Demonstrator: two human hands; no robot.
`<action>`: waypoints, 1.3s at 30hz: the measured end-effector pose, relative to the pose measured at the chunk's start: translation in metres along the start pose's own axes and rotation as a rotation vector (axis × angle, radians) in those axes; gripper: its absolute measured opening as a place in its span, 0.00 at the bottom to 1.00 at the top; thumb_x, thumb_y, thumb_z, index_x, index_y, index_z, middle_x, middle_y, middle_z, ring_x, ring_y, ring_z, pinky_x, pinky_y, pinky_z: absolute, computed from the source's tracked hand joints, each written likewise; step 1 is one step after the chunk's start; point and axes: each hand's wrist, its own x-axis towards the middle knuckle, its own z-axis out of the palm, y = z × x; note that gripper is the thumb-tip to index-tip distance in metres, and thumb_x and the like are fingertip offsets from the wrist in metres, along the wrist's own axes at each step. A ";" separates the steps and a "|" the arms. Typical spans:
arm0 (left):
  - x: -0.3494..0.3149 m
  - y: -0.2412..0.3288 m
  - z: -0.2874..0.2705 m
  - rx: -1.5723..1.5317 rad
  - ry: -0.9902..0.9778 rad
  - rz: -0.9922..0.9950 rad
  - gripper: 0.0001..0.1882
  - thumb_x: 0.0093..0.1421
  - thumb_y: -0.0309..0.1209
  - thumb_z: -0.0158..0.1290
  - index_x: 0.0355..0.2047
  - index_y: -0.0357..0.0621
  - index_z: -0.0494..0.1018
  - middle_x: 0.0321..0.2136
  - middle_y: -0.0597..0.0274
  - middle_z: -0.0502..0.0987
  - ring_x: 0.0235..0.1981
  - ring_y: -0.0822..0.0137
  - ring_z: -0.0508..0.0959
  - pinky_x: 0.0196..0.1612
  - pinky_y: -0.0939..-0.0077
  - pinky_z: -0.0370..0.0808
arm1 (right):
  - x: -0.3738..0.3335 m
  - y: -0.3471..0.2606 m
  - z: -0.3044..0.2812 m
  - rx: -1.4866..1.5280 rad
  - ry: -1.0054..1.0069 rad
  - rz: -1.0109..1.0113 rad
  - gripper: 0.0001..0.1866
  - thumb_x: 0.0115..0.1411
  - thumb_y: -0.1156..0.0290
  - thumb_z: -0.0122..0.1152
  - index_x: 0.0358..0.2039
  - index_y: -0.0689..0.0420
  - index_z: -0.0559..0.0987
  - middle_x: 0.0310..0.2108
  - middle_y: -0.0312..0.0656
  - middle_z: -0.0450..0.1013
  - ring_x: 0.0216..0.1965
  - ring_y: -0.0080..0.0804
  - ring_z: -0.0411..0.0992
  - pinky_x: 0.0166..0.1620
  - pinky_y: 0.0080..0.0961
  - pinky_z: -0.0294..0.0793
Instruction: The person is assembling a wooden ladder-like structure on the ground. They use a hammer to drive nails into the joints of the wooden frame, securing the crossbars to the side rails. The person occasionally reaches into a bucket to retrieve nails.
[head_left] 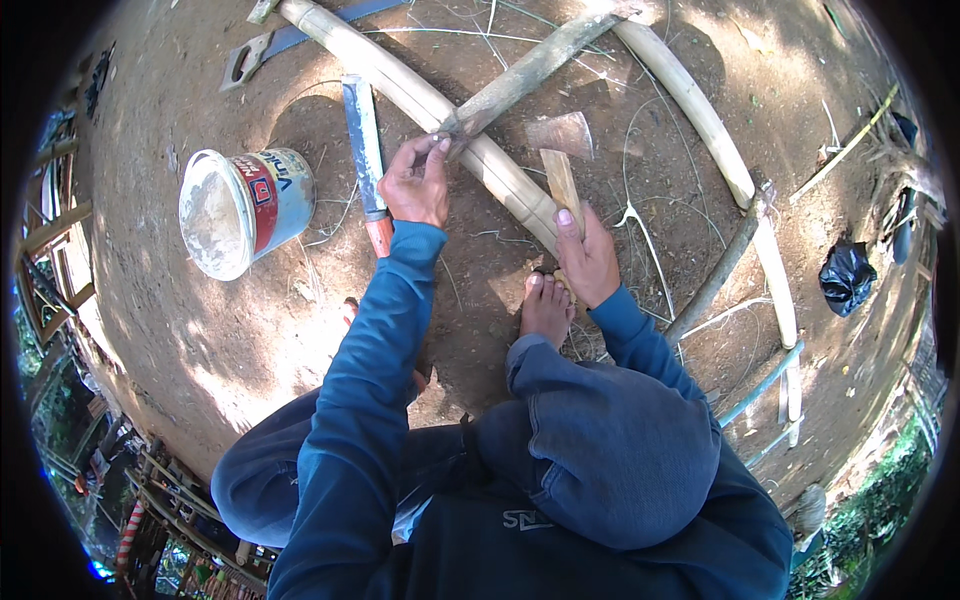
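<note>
My right hand (590,258) is closed around the wooden handle of a hatchet (562,185). Its broad, rust-brown head points away from me, just beyond a pale bamboo pole (500,180). At the joint where a thinner grey-brown branch (535,75) meets this pole, my left hand (418,185) has thumb and fingers pinched together. Whatever lies between those fingertips is too small to make out. Beside my left wrist, a machete (365,150) with an orange-red handle lies on the ground.
A paint bucket (270,200) with a whitish, crusted top stands at left. Beyond it lies a handsaw (255,58). Another bamboo pole (700,110) and a crossing branch (720,265) lie at right, near a black plastic bag (846,278). My bare foot (547,310) is close to the hatchet.
</note>
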 end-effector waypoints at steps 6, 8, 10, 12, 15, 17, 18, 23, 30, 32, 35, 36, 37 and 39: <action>-0.002 0.000 -0.007 0.160 0.040 0.152 0.05 0.56 0.24 0.60 0.34 0.37 0.79 0.29 0.60 0.81 0.32 0.73 0.78 0.37 0.78 0.75 | 0.001 -0.041 -0.004 -0.124 -0.034 -0.156 0.21 0.67 0.53 0.46 0.41 0.62 0.71 0.17 0.53 0.70 0.21 0.53 0.73 0.26 0.39 0.69; -0.001 0.006 -0.012 0.206 0.047 0.209 0.05 0.54 0.24 0.61 0.33 0.39 0.79 0.28 0.58 0.81 0.31 0.68 0.79 0.37 0.75 0.75 | 0.000 -0.059 -0.003 -0.170 -0.043 -0.280 0.20 0.67 0.54 0.47 0.41 0.62 0.70 0.16 0.52 0.69 0.20 0.53 0.73 0.25 0.38 0.69; -0.002 0.013 -0.014 0.227 0.054 0.224 0.05 0.52 0.23 0.61 0.31 0.40 0.79 0.29 0.55 0.80 0.31 0.59 0.79 0.37 0.70 0.76 | 0.000 -0.079 -0.005 -0.212 -0.128 -0.279 0.23 0.68 0.53 0.46 0.42 0.65 0.71 0.19 0.48 0.70 0.21 0.38 0.71 0.26 0.35 0.67; -0.005 0.012 -0.016 0.227 0.050 0.268 0.06 0.51 0.22 0.61 0.30 0.41 0.79 0.28 0.55 0.80 0.31 0.59 0.79 0.37 0.70 0.76 | -0.001 -0.104 -0.008 -0.206 -0.185 -0.293 0.23 0.67 0.54 0.47 0.43 0.65 0.71 0.19 0.47 0.70 0.21 0.36 0.71 0.26 0.34 0.68; -0.006 0.009 -0.021 0.224 0.066 0.317 0.07 0.49 0.20 0.61 0.30 0.41 0.79 0.29 0.57 0.80 0.32 0.58 0.79 0.37 0.69 0.76 | -0.006 -0.123 -0.003 -0.069 -0.206 -0.421 0.22 0.66 0.55 0.49 0.44 0.64 0.71 0.19 0.49 0.71 0.22 0.46 0.75 0.27 0.35 0.71; -0.005 0.008 -0.019 0.213 0.067 0.342 0.07 0.48 0.19 0.61 0.30 0.41 0.79 0.29 0.57 0.80 0.32 0.58 0.79 0.37 0.69 0.76 | -0.007 -0.110 0.007 -0.023 -0.074 -0.597 0.23 0.66 0.53 0.47 0.44 0.64 0.71 0.19 0.50 0.71 0.22 0.47 0.75 0.27 0.37 0.71; -0.006 0.007 -0.021 0.212 0.050 0.348 0.08 0.48 0.19 0.60 0.29 0.41 0.79 0.29 0.57 0.80 0.32 0.58 0.79 0.37 0.69 0.76 | -0.006 -0.106 0.015 -0.052 0.042 -0.684 0.23 0.67 0.52 0.46 0.44 0.64 0.71 0.19 0.50 0.71 0.22 0.50 0.74 0.28 0.38 0.71; -0.005 -0.004 -0.023 0.200 0.048 0.360 0.07 0.48 0.19 0.59 0.29 0.42 0.79 0.29 0.56 0.80 0.32 0.56 0.79 0.38 0.68 0.75 | 0.010 -0.090 0.017 -0.372 -0.262 -0.140 0.22 0.67 0.53 0.47 0.43 0.63 0.70 0.18 0.55 0.70 0.24 0.60 0.72 0.28 0.44 0.69; -0.004 0.014 -0.033 0.185 0.074 0.356 0.06 0.49 0.20 0.59 0.29 0.41 0.79 0.29 0.56 0.80 0.32 0.57 0.79 0.38 0.69 0.75 | -0.004 -0.085 0.033 -0.351 -0.098 -0.365 0.19 0.65 0.57 0.51 0.42 0.63 0.70 0.21 0.59 0.71 0.27 0.62 0.73 0.29 0.45 0.69; -0.007 0.017 -0.035 0.213 0.065 0.354 0.07 0.50 0.20 0.59 0.31 0.41 0.80 0.30 0.56 0.81 0.32 0.59 0.79 0.39 0.71 0.75 | -0.003 -0.080 0.031 -0.329 -0.124 -0.290 0.19 0.65 0.56 0.50 0.40 0.62 0.70 0.22 0.60 0.71 0.28 0.62 0.72 0.29 0.46 0.68; -0.005 0.016 -0.041 0.212 -0.011 0.319 0.08 0.51 0.21 0.60 0.32 0.43 0.80 0.29 0.58 0.81 0.33 0.62 0.80 0.38 0.72 0.76 | -0.016 -0.089 0.026 -0.217 -0.141 -0.189 0.21 0.67 0.53 0.47 0.37 0.63 0.70 0.20 0.59 0.69 0.25 0.62 0.71 0.29 0.45 0.67; -0.006 0.015 -0.045 0.176 0.008 0.247 0.08 0.51 0.22 0.60 0.33 0.42 0.79 0.29 0.59 0.81 0.33 0.64 0.80 0.38 0.73 0.76 | -0.020 -0.098 0.023 -0.183 -0.141 -0.190 0.22 0.67 0.53 0.46 0.37 0.64 0.70 0.19 0.59 0.69 0.25 0.62 0.71 0.29 0.44 0.67; -0.007 0.016 -0.050 0.134 0.024 0.176 0.08 0.52 0.23 0.60 0.34 0.42 0.79 0.29 0.59 0.81 0.33 0.67 0.79 0.37 0.74 0.76 | -0.023 -0.101 0.020 -0.151 -0.134 -0.191 0.22 0.67 0.53 0.46 0.37 0.64 0.70 0.18 0.58 0.68 0.24 0.61 0.71 0.29 0.43 0.67; -0.006 0.008 -0.055 0.071 -0.002 0.011 0.07 0.54 0.24 0.60 0.35 0.40 0.79 0.29 0.59 0.81 0.33 0.71 0.79 0.37 0.76 0.77 | -0.024 -0.089 0.019 -0.212 -0.126 -0.205 0.23 0.68 0.53 0.45 0.37 0.64 0.70 0.19 0.58 0.68 0.24 0.60 0.70 0.28 0.42 0.66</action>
